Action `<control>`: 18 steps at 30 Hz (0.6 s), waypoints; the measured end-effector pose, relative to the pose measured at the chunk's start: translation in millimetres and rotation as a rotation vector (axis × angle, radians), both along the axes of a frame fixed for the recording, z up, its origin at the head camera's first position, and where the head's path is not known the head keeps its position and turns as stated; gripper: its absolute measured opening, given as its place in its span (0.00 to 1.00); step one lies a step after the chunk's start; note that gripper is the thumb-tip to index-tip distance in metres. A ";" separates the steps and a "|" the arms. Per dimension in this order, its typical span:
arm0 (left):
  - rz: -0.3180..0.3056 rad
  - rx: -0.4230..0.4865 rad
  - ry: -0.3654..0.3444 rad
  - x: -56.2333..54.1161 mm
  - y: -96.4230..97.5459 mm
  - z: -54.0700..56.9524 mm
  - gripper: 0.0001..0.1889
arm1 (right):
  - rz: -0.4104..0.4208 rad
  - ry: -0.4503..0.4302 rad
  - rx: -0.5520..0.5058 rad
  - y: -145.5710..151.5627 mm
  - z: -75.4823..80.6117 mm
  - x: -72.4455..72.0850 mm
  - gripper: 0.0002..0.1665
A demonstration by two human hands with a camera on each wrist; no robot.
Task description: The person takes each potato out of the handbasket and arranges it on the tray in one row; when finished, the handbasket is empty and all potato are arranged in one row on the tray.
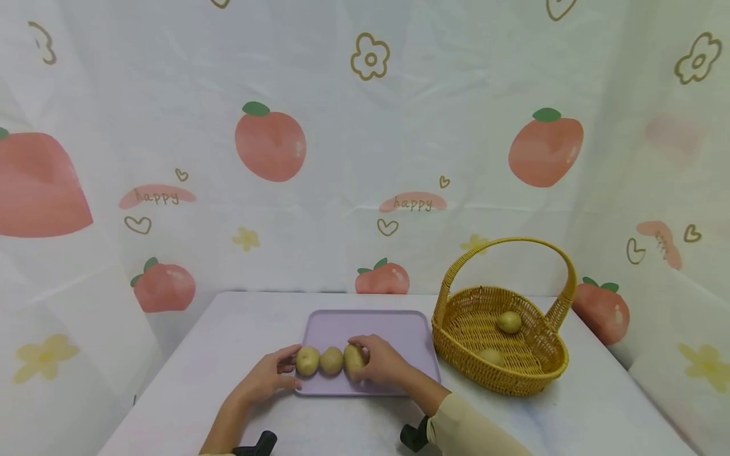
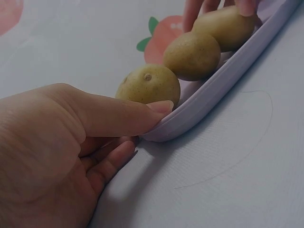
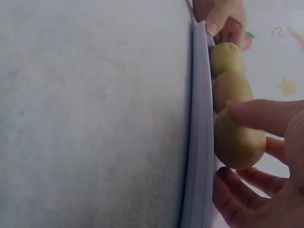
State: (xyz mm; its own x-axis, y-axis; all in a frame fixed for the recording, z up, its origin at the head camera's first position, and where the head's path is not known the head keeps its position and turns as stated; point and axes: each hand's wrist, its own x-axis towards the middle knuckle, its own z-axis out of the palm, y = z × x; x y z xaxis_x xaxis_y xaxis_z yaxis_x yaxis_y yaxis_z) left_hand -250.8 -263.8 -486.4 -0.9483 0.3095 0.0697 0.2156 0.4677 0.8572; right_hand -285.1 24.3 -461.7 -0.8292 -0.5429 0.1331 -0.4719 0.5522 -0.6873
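Three potatoes lie side by side in a row on a lilac tray [image 1: 371, 323]: a left potato [image 1: 307, 361], a middle potato [image 1: 331, 361] and a right potato [image 1: 354, 362]. My right hand [image 1: 383, 361] holds the right potato, its thumb on the near side and fingers around the far side. At the tray's left end is my left hand [image 1: 268, 375], beside the left potato. In the left wrist view its thumb [image 2: 128, 116] lies straight at the tray's corner by that potato; the other fingers are partly hidden.
A yellow wicker basket [image 1: 490, 380] with a tall arched handle stands right of the tray. Inside are a rear potato [image 1: 509, 322] and a front potato [image 1: 492, 357]. The white table [image 1: 251, 323] backs onto a fruit-printed curtain [image 1: 319, 240].
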 end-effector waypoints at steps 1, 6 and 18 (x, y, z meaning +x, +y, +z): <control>0.002 0.003 -0.004 -0.1 -0.4 0.0 0.43 | 0.008 0.009 0.023 -0.4 -0.2 0.1 0.42; -0.001 0.004 -0.010 0.2 -1.2 -1.2 0.43 | 0.000 0.068 0.076 -1.9 -1.3 1.4 0.44; -0.018 0.008 0.005 1.0 -0.4 1.6 0.43 | -0.125 0.095 0.028 -6.7 -6.9 4.8 0.42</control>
